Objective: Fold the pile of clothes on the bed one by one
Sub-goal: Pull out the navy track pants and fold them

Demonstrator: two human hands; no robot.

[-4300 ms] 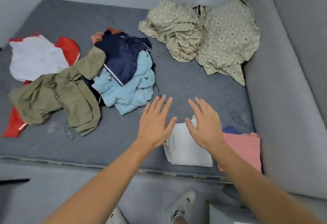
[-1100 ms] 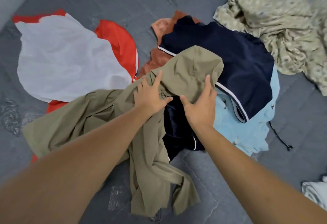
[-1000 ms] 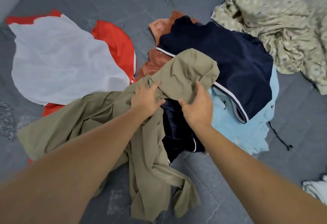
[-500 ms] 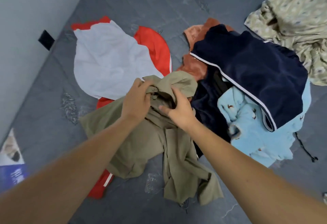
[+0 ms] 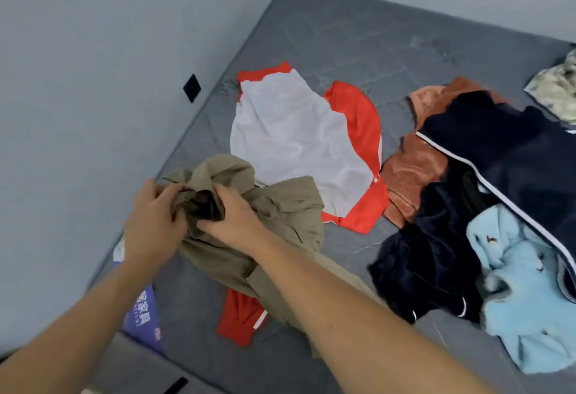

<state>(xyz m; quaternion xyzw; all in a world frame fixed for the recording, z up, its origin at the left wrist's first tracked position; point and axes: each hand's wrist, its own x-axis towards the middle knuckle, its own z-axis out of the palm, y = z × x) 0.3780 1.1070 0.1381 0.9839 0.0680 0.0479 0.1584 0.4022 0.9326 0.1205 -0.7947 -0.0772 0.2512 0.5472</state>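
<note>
An olive-green garment [image 5: 280, 216] is bunched up near the left side of the grey mattress [image 5: 358, 47]. My left hand [image 5: 152, 225] grips its bunched top from the left, and my right hand [image 5: 230, 219] holds the same bunch from the right, fingers curled into the fabric. Under and behind it lies a red and white garment [image 5: 293, 141]. To the right sits the pile: a rust-orange piece [image 5: 411, 169], a navy garment with white piping [image 5: 505, 147] and a light blue fleece piece [image 5: 530, 294].
A patterned beige cloth [image 5: 558, 94] shows at the far right edge. A purple printed item [image 5: 143, 315] lies at the mattress's left edge by the grey wall [image 5: 93, 66]. Bare mattress runs along the back.
Both hands have pulled the olive garment left and toward me, off the navy and blue pile. The view has swung left, bringing in more wall.
</note>
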